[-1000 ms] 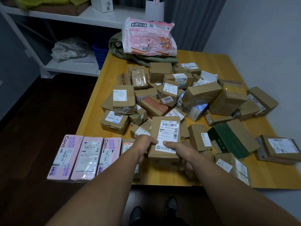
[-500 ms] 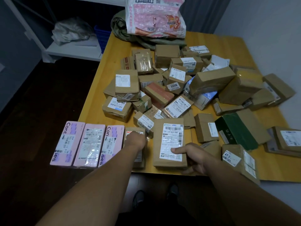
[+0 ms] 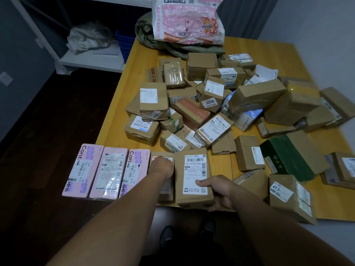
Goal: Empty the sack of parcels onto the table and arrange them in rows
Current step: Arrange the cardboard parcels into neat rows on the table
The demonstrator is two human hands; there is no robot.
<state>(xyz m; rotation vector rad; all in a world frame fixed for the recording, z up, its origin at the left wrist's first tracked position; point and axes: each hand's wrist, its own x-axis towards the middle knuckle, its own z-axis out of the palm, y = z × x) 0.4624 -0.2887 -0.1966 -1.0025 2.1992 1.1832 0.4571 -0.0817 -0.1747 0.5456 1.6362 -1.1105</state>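
Right hand [image 3: 221, 191] grips labelled parcel [image 3: 194, 175] at lower centre, thumb on label, fingers round right edge. Left hand [image 3: 163, 167] rests on small parcel [image 3: 157, 156] just left; fingers hidden, grip untellable. Best: slide flush to neighbour, square near edge with pink boxes [image 3: 111, 169]. Cardboard matte, tape glossy, corners crisp. Upper frame: jumbled heap [image 3: 194, 112] on wooden table [image 3: 269, 52], limp green sack [image 3: 146, 35] beyond.

At the near edge of the table [image 3: 123, 104], the right grip [image 3: 221, 191] clasps a brown labelled parcel [image 3: 194, 175], thumb on its label, while the left grip [image 3: 163, 167] rests on a smaller parcel [image 3: 167, 189] beside three pink parcels [image 3: 107, 171] in a row; a jumbled heap of boxes [image 3: 211, 104] lies beyond.
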